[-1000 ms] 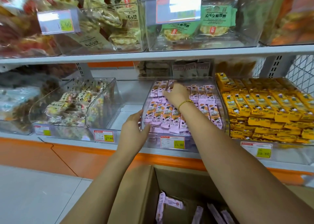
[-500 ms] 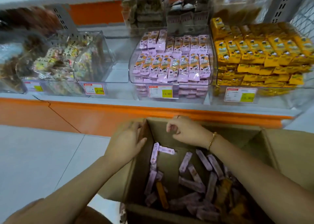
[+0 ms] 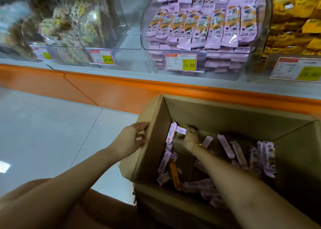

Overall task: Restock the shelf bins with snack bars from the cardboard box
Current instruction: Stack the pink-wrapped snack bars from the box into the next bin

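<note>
Shelf (image 3: 173, 86) ahead, purple-bar bin (image 3: 199, 28) stocked; left hand (image 3: 132, 140) fingers spread on cardboard box (image 3: 225, 112) flap, right hand (image 3: 190, 138) down among snack bars (image 3: 224, 148), grip unclear.

**Bright Shelf, Dim Box, Blurred Edges**

Glare streaked the clear bins (image 3: 205, 42) under light from above. The cardboard box (image 3: 225, 119) interior lay shadowed and murky. Motion blur smeared the left shelf goods; wide-angle distortion bent the orange shelf edge (image 3: 121, 82).
</note>
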### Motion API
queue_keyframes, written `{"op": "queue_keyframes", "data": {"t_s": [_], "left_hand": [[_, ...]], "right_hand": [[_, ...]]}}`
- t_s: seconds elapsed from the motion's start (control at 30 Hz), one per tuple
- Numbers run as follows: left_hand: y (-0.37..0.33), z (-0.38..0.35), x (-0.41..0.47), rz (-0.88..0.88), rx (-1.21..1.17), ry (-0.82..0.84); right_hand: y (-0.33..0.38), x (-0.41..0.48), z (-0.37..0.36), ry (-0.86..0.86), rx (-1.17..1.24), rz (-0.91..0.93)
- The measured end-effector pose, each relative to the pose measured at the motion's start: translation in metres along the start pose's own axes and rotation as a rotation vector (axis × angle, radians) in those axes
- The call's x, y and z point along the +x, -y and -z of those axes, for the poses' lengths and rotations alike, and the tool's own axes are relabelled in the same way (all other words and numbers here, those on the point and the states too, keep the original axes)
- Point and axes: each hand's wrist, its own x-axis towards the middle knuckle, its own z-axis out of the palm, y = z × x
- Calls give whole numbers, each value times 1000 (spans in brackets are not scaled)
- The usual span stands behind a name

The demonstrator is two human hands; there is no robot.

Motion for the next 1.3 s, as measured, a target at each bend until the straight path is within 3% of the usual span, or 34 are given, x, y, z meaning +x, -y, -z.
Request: {"op": "queue_keyframes", "data": {"t_s": [0.17,0.3,0.43,0.53,0.63,0.73,0.83,1.03,1.13,1.3], "left_hand": [[12,-6,7,48,-149,2],[20,-8,8,35,-202,18],[23,-10,9,28,-233,18],[23,-10,10,22,-248,11],[24,-12,9,23,-260,18],[24,-12,9,33,-273,8],[23,-13,9,39,-271,2],[25,-13,11,30,-281,15],[26,-13,11,38,-303,20],[26,-12,14,30,-275,29]], "right_hand": [[4,33,-34,-164,183,-87],[-9,52,-67,-106,359,-176],[-74,156,-156,-56,289,-191],[-28,97,-107,-34,269,-224],[3,53,-71,39,430,-214],[2,56,-72,-30,705,-249],[3,54,-73,30,952,-301],[5,45,-77,37,1172,-238],[4,41,-78,27,1212,-182],[14,42,-69,11,1155,-298]]}}
